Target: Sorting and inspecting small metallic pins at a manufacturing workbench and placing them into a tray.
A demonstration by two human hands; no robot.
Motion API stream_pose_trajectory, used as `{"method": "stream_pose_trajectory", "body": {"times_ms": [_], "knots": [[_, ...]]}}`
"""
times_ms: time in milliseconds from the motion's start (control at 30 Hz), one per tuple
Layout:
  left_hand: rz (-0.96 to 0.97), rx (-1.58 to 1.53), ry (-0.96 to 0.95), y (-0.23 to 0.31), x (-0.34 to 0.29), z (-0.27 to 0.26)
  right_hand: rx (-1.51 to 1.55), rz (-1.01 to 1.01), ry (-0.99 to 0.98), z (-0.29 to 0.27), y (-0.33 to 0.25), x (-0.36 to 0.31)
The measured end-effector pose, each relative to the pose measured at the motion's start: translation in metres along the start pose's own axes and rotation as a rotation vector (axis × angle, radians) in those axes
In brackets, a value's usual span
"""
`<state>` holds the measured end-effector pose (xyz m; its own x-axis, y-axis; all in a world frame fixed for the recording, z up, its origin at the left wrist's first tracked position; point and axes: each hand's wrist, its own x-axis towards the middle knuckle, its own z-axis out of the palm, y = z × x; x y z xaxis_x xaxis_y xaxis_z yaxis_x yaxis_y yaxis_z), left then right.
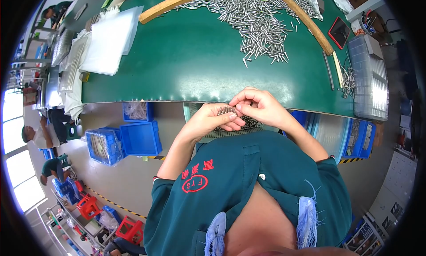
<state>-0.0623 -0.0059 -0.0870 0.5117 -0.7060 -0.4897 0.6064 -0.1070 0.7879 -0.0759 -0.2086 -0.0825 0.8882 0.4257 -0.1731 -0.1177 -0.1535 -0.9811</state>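
Note:
My left hand [206, 119] is curled around several small metal pins [226, 109], just off the near edge of the green table [177, 78]. Close against it, my right hand [262, 107] has thumb and forefinger bent together at the pins. What its fingertips pinch, if anything, is too small to make out. Below both hands a green basket [222, 133] holds more small metal parts [252, 123], partly covered by the hands. Farther up the table lies a big loose pile of silvery pins [262, 30].
Curved wooden strips [306, 23] border the pile. Clear plastic sheets [108, 43] lie at the left. At the right are a red-edged tablet [339, 32], a stack of clear trays [368, 78] and loose longer pins [348, 81]. Blue crates [141, 138] stand on the floor; people work farther left.

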Motion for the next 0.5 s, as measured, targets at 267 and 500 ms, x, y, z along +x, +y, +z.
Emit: {"method": "stream_pose_trajectory", "body": {"times_ms": [267, 500], "knots": [[0.043, -0.022, -0.012, -0.015, -0.003, -0.002, -0.199, -0.162, -0.004, 0.009, -0.007, 0.003], [0.124, 0.129, 0.036, -0.027, 0.000, 0.009, -0.440, -0.305, 0.032, 0.022, -0.010, -0.001]]}}
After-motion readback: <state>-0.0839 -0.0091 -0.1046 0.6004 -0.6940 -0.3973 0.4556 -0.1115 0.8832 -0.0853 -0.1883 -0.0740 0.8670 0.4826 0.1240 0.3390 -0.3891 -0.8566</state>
